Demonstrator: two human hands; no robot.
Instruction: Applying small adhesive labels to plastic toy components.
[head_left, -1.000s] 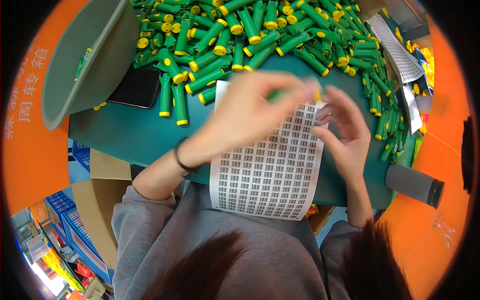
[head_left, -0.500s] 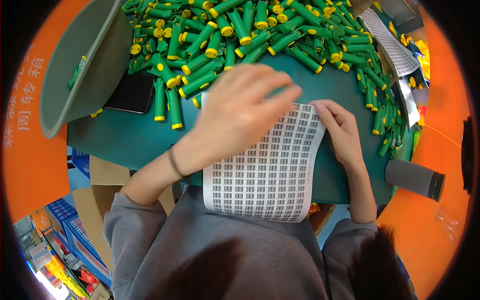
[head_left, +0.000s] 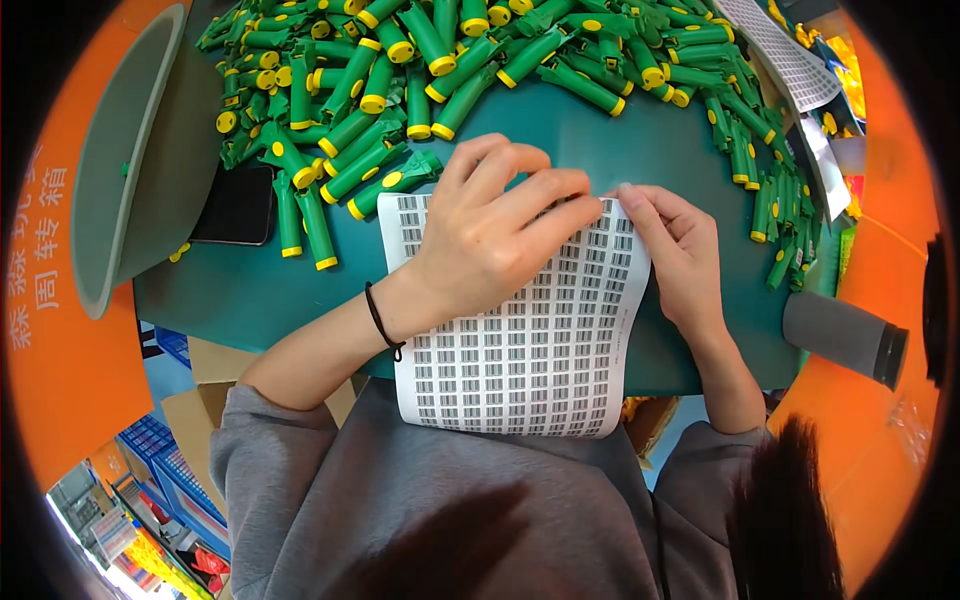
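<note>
A white sheet of barcode stickers point(head_left: 520, 370) hangs over the table's near edge, its lower end curling toward my lap. My right hand point(head_left: 678, 245) pinches the sheet's upper right corner between thumb and fingers. Over the sheet's upper part lies my left hand point(head_left: 500, 225), fingers curled and their tips drawn together near my right thumb. Whatever those tips hold, if anything, is too small to make out. A black band point(head_left: 378, 318) circles my left wrist. Beyond the sheet lie heaped green tubes with yellow ends point(head_left: 465, 100), the nearest close to its upper left corner.
At left, a tilted grey-green basin point(head_left: 92, 215) stands beside a dark phone point(head_left: 238, 205). A grey tumbler point(head_left: 835, 330) lies at right. More green tubes point(head_left: 785, 220) and another sticker sheet point(head_left: 785, 55) line the right side of the green table point(head_left: 240, 305).
My left hand, blurred before, has come down closer to the sheet's upper edge, its fingertips now near my right thumb. My right hand keeps its pinch on the corner. The view has shifted slightly.
</note>
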